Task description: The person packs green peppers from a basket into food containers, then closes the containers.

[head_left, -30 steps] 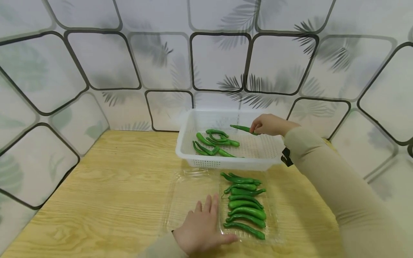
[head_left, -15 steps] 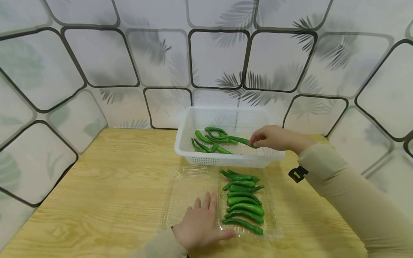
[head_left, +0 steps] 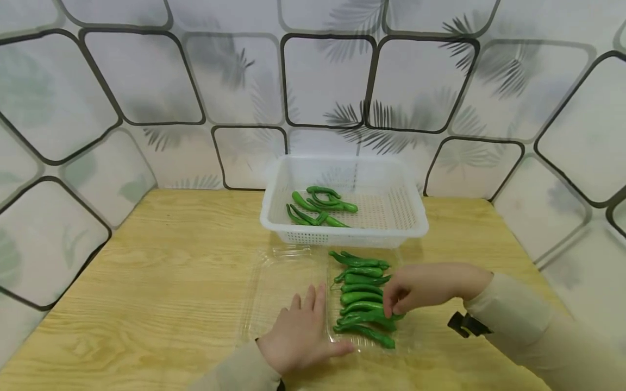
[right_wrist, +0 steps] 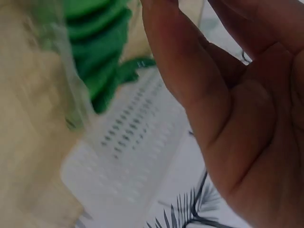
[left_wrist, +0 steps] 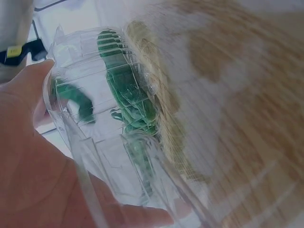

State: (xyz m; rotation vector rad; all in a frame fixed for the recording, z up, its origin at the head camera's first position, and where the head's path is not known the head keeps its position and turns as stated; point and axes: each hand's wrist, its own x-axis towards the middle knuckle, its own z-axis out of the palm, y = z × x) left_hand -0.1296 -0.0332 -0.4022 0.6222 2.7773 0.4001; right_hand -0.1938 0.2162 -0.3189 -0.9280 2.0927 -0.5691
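My left hand (head_left: 298, 334) rests with fingers spread on the clear plastic clamshell box (head_left: 266, 293), near the fold between its two halves. In the box's right half lies a column of green chili peppers (head_left: 362, 297), side by side. Over the lower part of that column, my right hand (head_left: 430, 288) pinches one green chili pepper (head_left: 367, 317) by its right end. The left wrist view has this pepper (left_wrist: 78, 99) apart from the row, seen through the clear wall. In the right wrist view the thumb (right_wrist: 175, 52) shows, but the fingertips are cut off.
Behind the box stands a white perforated plastic basket (head_left: 342, 238) with several green chili peppers (head_left: 323, 206) toward its left. A patterned wall (head_left: 327, 81) rises behind the wooden table (head_left: 161, 282). A black strap is on the right wrist (head_left: 467, 325).
My right hand has lifted a pepper out of the basket and brought it down toward me, over the box's right half. My left hand stays on the box.
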